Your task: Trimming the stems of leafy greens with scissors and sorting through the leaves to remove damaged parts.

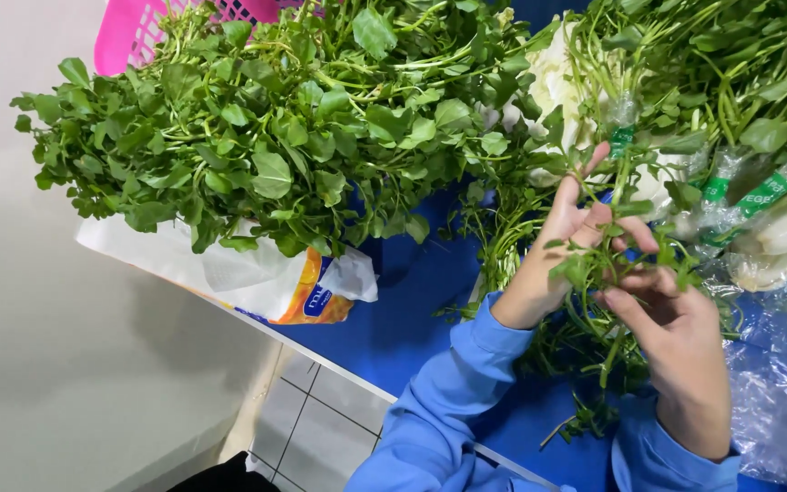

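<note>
Wall, pale and bare, filled the far left of my view. Beside it a pink basket (129,32) showed at the top, mostly buried under a big heap of leafy greens (266,128) that spread over a white and orange plastic bag (266,278) lying at the edge of the blue table (403,310). Below the table edge I saw white floor tiles (311,428).

Further right, my left hand (562,246), blue sleeve up to the wrist, was raised with fingers partly curled around a small sprig of greens (603,264), the index finger pointing up. My right hand (676,346) met it just beside, thumb and fingertips pinching the same sprig from the other side. The sprig sat between both hands, above loose stems on the table.

Behind the hands lay bundled vegetables in clear wrappers with green tape (749,200). At the far right edge, crumpled clear plastic (785,383) rested on the table.
</note>
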